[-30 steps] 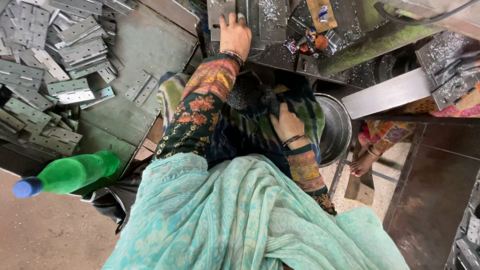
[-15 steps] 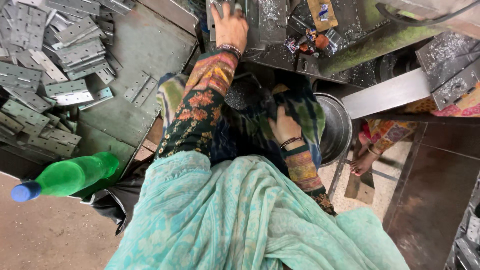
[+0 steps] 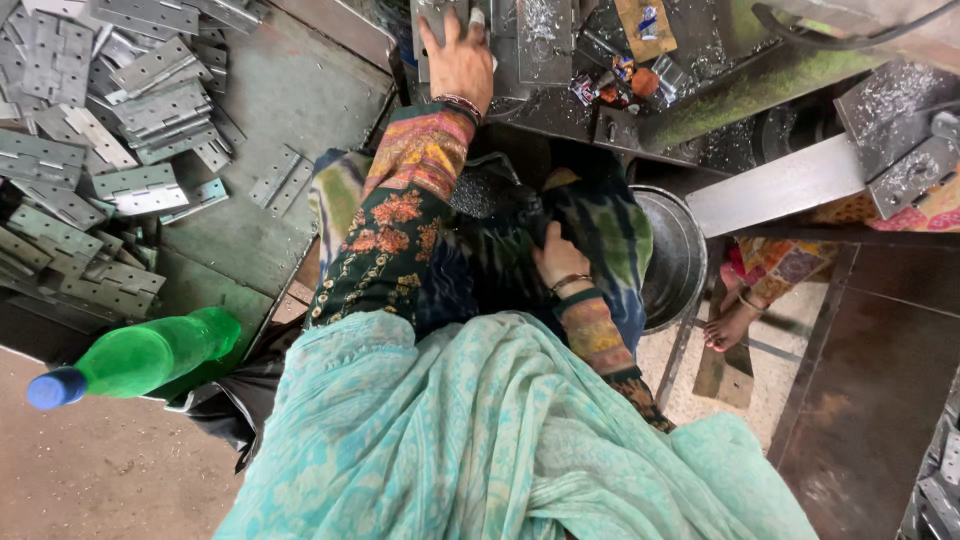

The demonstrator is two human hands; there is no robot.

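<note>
Fingertips of left hand (image 3: 460, 62) cut off at frame's top edge.

A green plastic bottle (image 3: 150, 355) with a blue cap (image 3: 52, 388) lies on its side at the near left, at the edge of the grey metal table, cap pointing left. At the far side, on the dark machine bed, sits a small tan card (image 3: 645, 25) with a blue-and-red sticker — flat, a little tilted. Just near of it lie a few small crumpled wrappers (image 3: 620, 80), red, orange and silvery — too small to tell more.
</note>
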